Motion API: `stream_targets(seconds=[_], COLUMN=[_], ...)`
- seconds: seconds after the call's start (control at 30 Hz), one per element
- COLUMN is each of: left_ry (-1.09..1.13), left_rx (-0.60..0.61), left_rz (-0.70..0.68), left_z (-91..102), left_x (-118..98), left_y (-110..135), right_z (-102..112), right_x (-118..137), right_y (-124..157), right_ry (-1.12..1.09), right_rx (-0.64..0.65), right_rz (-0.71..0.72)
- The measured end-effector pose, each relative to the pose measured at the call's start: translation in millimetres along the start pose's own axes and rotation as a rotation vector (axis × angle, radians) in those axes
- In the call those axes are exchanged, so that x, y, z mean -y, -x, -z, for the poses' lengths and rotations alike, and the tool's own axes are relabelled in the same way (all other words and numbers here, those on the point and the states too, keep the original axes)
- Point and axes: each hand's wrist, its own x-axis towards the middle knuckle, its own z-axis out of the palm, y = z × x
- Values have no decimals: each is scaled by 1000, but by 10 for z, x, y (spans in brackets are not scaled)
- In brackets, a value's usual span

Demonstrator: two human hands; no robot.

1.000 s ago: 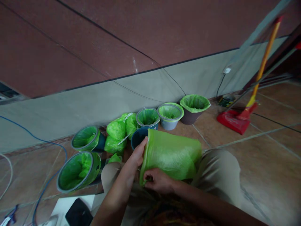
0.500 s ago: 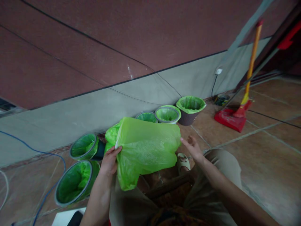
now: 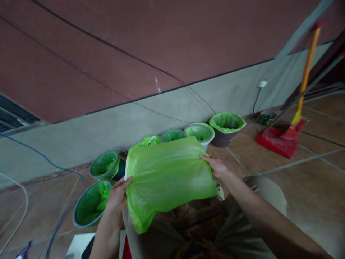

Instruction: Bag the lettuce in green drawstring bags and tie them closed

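A green plastic bag (image 3: 169, 174) is stretched out flat between my two hands, above my lap. My left hand (image 3: 118, 194) is closed on its left edge near a white strip, thumb on top. At the right end, my right hand (image 3: 217, 167) pinches the bag's upper corner, with the fingers partly behind the plastic. The bag's lower left part hangs down loosely. Another bunched green bag (image 3: 148, 141) shows just behind it, partly covered.
Green-lined bins stand along the wall: a brown one (image 3: 226, 133) right, a pale one (image 3: 201, 133) beside it, two at left, the nearest bin (image 3: 91, 203) tilted. A red dustpan (image 3: 279, 141) lies at right. A blue cable (image 3: 58, 167) and a white box (image 3: 79, 244) are at left.
My right hand, apart from the bag's right end with fingers spread before, now grips it. The bag is pulled straighter and flatter. The whole view has shifted slightly left.
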Motion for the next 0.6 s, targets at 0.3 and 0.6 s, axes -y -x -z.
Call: stream_targets(seconds=[0.3, 0.6], left_ry=[3, -156], left_rx=[-72, 131], left_rz=[-173, -279], left_z=[-170, -188], left_x=[97, -212], left_y=[-98, -71], right_z=[296, 472], right_x=[459, 777], right_y=[269, 323], right_ry=[140, 474], right_rx=[-53, 284], right_rz=[220, 238])
